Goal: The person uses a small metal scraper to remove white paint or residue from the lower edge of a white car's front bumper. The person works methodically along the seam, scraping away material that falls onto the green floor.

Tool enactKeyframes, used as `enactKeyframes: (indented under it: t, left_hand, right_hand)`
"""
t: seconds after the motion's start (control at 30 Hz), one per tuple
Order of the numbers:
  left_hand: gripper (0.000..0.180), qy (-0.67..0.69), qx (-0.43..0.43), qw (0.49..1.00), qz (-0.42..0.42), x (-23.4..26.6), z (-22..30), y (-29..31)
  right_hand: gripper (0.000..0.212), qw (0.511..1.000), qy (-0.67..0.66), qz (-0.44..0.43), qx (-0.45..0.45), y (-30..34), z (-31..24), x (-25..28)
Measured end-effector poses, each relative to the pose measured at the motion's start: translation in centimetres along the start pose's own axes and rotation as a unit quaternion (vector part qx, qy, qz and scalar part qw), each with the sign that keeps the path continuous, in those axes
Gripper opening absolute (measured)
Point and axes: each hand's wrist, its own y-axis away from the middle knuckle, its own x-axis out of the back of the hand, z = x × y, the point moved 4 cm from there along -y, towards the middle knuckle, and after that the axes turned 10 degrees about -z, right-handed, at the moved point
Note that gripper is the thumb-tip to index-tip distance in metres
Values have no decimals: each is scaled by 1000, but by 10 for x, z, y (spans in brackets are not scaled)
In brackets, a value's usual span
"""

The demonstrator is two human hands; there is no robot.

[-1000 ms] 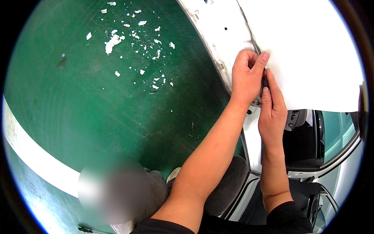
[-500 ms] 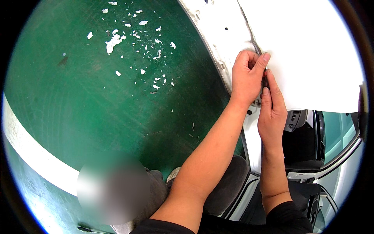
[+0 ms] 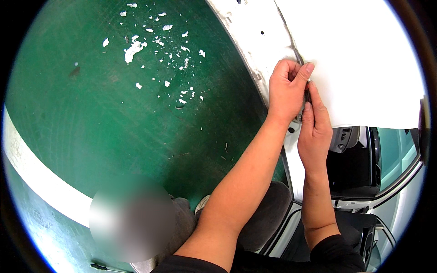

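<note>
My left hand (image 3: 287, 91) is closed in a pinch, thumb over curled fingers, at the dark seam (image 3: 295, 51) beside a smooth white car panel (image 3: 364, 63). What its fingertips grip is hidden. Just below it, my right hand (image 3: 316, 125) has its fingers and thumb closed along a slim dark piece (image 3: 307, 96). A small reddish spot shows at the upper end of that piece; its kind is unclear. Left of the seam runs a scuffed white body edge (image 3: 246, 41) with small holes.
White flakes (image 3: 134, 50) lie scattered on the green floor (image 3: 114, 127). Below the panel is an opening with dark interior trim (image 3: 348, 168) and window glass (image 3: 396, 150). A black-handled tool (image 3: 99, 266) lies at lower left. My knee (image 3: 268, 218) is close to the body edge.
Both hands and the car panel appear shifted very slightly left. The grips look the same.
</note>
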Motion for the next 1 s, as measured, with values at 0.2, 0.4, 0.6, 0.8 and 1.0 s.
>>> enactKeyframes:
  t: [0.2,0.4,0.6,0.8,1.0]
  left_hand:
    - [36,-25,1,1000,3,1,-3,1]
    - [36,-19,5,1000,6,-1,-2,4]
    - [36,-33,0,999,5,0,-4,5]
    - [36,-30,1,1000,1,-1,-6,5]
    - [36,-19,5,1000,-4,-1,-7,7]
  right_hand:
    - [43,1000,11,-9,-19,2,-2,1]
    - [44,1000,7,-4,-8,6,3,0]
    - [43,1000,7,-5,-13,6,2,0]
    - [43,1000,0,-2,-11,8,5,0]
    - [43,1000,-9,-10,-25,10,4,1]
